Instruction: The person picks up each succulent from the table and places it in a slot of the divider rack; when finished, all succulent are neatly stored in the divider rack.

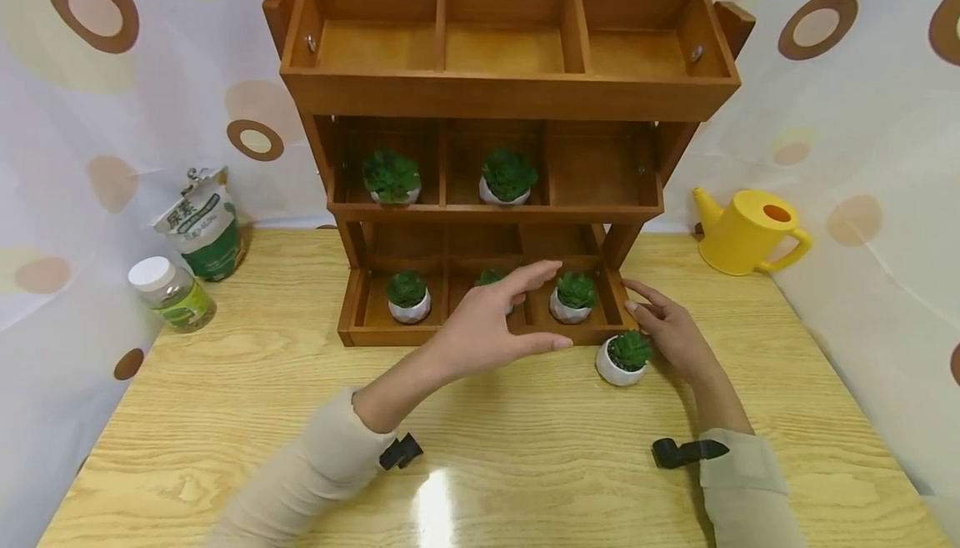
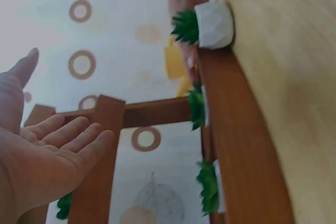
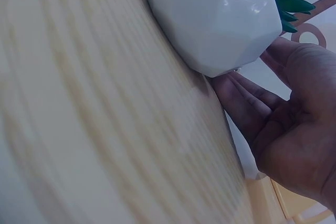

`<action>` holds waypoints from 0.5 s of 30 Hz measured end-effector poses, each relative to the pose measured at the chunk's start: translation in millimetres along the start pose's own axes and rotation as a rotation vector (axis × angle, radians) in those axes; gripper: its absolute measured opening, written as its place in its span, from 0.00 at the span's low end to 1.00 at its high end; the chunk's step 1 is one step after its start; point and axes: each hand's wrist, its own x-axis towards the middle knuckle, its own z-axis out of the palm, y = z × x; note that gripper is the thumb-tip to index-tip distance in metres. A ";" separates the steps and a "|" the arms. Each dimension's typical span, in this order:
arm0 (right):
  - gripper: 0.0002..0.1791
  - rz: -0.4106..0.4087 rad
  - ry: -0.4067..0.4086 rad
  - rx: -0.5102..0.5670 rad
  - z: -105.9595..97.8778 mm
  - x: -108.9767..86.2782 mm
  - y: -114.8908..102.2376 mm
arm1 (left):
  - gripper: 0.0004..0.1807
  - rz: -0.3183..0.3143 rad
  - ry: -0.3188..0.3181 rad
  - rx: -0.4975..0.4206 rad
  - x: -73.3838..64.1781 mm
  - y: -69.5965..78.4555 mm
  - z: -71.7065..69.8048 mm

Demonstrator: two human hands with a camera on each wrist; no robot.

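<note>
My left hand point(image 1: 480, 327) is raised in front of the lower tier of a brown wooden shelf point(image 1: 510, 98), thumb and fingers spread apart with nothing between them. In the left wrist view the left hand point(image 2: 58, 150) shows its open palm. At the shelf's lower right corner, my right hand point(image 1: 675, 339) has its fingertips by the side board. Just left of it a small succulent in a white faceted pot point(image 1: 621, 363) stands on the table. Seen from the right wrist, the fingers point(image 3: 247, 103) reach past the white pot point(image 3: 215, 19), extended rather than curled round it.
On the lower tier sit potted succulents point(image 1: 409, 298), one partly behind the left hand; two more point(image 1: 392, 177) are on the middle tier. A yellow watering can point(image 1: 746, 231) stands at right. A green-white pouch point(image 1: 202, 227) and a white-lidded jar point(image 1: 172, 294) stand at left.
</note>
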 end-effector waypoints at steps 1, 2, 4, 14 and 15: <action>0.35 0.001 0.002 -0.003 -0.2 0.0 0.6 | 0.45 -0.009 -0.021 -0.004 -0.3 -0.7 4.4; 0.35 0.001 0.003 -0.003 -0.2 0.0 1.1 | 0.44 -0.020 -0.041 -0.008 -0.6 -1.4 8.6; 0.35 0.002 0.005 0.002 0.6 -0.2 1.6 | 0.44 -0.042 -0.082 -0.015 -1.2 -3.4 15.8; 0.35 -0.009 0.004 0.004 0.3 0.6 0.5 | 0.43 -0.117 -0.160 -0.065 2.6 -11.2 38.3; 0.35 -0.010 0.003 0.005 -0.1 0.5 0.4 | 0.43 -0.117 -0.169 -0.056 3.5 -12.5 40.8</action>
